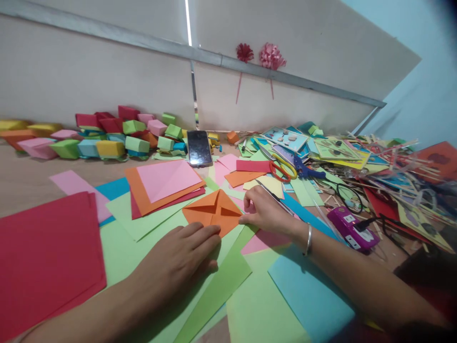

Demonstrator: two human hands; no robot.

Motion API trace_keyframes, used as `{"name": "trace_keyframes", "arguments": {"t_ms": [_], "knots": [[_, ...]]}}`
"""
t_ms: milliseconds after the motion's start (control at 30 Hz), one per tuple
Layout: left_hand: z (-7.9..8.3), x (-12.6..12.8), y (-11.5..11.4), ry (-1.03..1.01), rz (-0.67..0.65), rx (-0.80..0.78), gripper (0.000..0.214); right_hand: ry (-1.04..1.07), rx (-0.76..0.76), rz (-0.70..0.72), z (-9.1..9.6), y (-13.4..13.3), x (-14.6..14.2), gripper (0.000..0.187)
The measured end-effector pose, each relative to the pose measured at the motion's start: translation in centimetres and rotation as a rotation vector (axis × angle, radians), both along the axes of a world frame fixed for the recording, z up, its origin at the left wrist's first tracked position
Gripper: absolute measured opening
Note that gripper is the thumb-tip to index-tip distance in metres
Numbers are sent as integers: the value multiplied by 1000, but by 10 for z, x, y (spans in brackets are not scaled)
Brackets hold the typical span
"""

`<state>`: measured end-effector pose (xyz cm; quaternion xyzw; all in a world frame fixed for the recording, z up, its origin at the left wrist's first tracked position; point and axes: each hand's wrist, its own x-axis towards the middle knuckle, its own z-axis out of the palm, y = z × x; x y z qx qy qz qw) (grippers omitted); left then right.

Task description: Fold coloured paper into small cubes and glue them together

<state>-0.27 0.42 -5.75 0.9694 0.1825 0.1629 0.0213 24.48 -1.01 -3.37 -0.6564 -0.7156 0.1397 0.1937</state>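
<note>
A folded orange paper [214, 209] lies on light green sheets, its flaps meeting in the middle. My left hand [185, 247] rests flat, fingers stretched out, with the fingertips on the paper's near left edge. At the right corner of that paper, my right hand [266, 209] has thumb and fingers closed in a pinch; a silver bangle is on its wrist. Just behind lies a stack of pink paper [169, 178] and orange sheets. A long green strip [217, 281] runs towards me from under the right hand's side.
Large red sheets [46, 262] lie at left and a blue sheet [310, 290] at right. Small paper boxes [110, 150] line the back beside a phone [199, 148]. Scissors [282, 167], a blue glue gun [307, 170], a purple power strip [352, 228] and cables clutter the right.
</note>
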Motion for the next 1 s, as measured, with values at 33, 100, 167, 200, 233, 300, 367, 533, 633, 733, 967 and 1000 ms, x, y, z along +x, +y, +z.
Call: {"name": "trace_keyframes", "arguments": {"t_ms": [33, 100, 167, 200, 233, 300, 367, 533, 633, 733, 967, 1000], "knots": [[0, 2, 0, -2, 8, -25, 18, 9, 0, 0, -1, 0, 0, 28], [2, 6, 1, 18, 7, -32, 22, 15, 21, 26, -3, 0, -1, 20], [4, 9, 2, 54, -1, -11, 25, -42, 85, 114, -4, -1, -3, 13], [5, 10, 2, 69, -6, 2, 25, -120, 120, 181, -4, -2, -5, 10], [6, 11, 3, 83, -12, 15, 24, -220, 148, 254, -4, -3, -6, 8], [7, 11, 3, 123, -19, 37, 21, -410, 166, 365, -1, -4, -10, 12], [5, 7, 3, 143, -32, 69, 21, -521, 155, 416, 2, -5, -14, 17], [-6, -8, 6, 73, -92, 171, 32, -693, 171, 504, 9, -13, -21, 22], [-12, -13, 3, 100, -101, 234, 35, -710, 212, 570, 9, -17, -23, 15], [-19, -14, -5, 93, -49, 264, 37, -723, 214, 600, 9, -19, -24, 13], [-25, -19, -16, 105, -19, 353, 38, -718, 174, 637, 7, -21, -23, 8], [-21, -18, -16, 101, -34, 355, 38, -714, 182, 635, 6, -21, -23, 6]]}}
